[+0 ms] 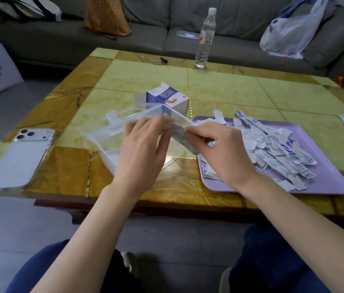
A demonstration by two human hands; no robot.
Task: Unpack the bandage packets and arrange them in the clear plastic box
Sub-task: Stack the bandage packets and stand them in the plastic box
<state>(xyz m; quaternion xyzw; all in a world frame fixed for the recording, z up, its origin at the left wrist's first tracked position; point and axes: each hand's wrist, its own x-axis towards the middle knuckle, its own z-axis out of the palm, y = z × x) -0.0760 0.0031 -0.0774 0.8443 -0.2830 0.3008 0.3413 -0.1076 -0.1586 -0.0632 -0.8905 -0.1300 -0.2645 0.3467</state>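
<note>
"What's being held there?"

"A thin stack of bandage packets (185, 140), over the clear plastic box (105, 159), near its right wall. The right hand (219, 149) pinches the near end between thumb and bent fingers. The left hand (143, 144) has its fingers curled onto the far end, though the tips are blurred."

"Tricky to handle?"

"I'd guess so. They look like paper wrappers: almost weightless, floppy and slick against each other. Squeeze them flat across both ends and they stay together; hold one corner and I'd expect them to fan out."

"Anything in the box?"

"Something pale low in the near left corner, maybe packets. The hands hide most of the floor, so I can't tell."

"And the rest?"

"The purple tray (325, 178) just right of the box holds a heap of loose packets (272, 153), all jumbled. Behind the box stands the cardboard carton (167, 98), its top torn open; I can't see inside. A phone (18, 157) lies well off to the left on the table (219, 85)."
</note>
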